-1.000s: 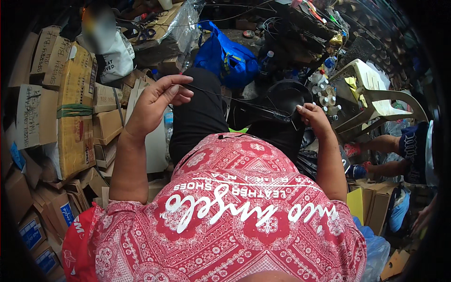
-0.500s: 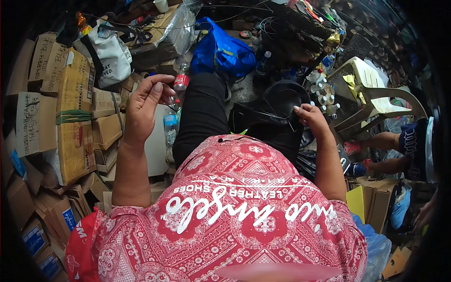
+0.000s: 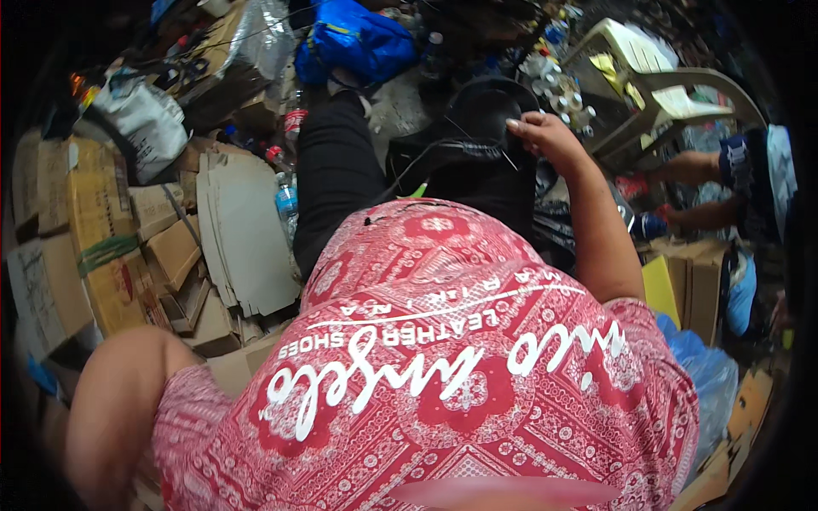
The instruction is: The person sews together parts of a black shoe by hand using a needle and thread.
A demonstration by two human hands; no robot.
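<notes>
My right hand (image 3: pixel 545 138) is over a black shoe-like piece (image 3: pixel 490 109) in my lap, with thumb and fingers pinched together at its right edge. What the fingertips hold, if anything, is too small to make out. Below them a short thin pale line shows against the black material. A thin dark cord arcs across the piece toward my left thigh. My left arm (image 3: pixel 119 392) is bent sharply at the lower left, and its hand is out of view.
Cardboard boxes (image 3: pixel 106 238) and a stack of flat card (image 3: pixel 243 230) stand on my left. Ahead lie a blue bag (image 3: pixel 362 43) and plastic bottles (image 3: pixel 287 200). On the right are small white-capped bottles (image 3: pixel 558 89), a pale plastic chair (image 3: pixel 673 81) and another person's legs (image 3: pixel 694 187).
My left hand has swung from beside my left knee back and down, out of the picture. My right hand stays pinched at the black piece. The whole view has shifted slightly.
</notes>
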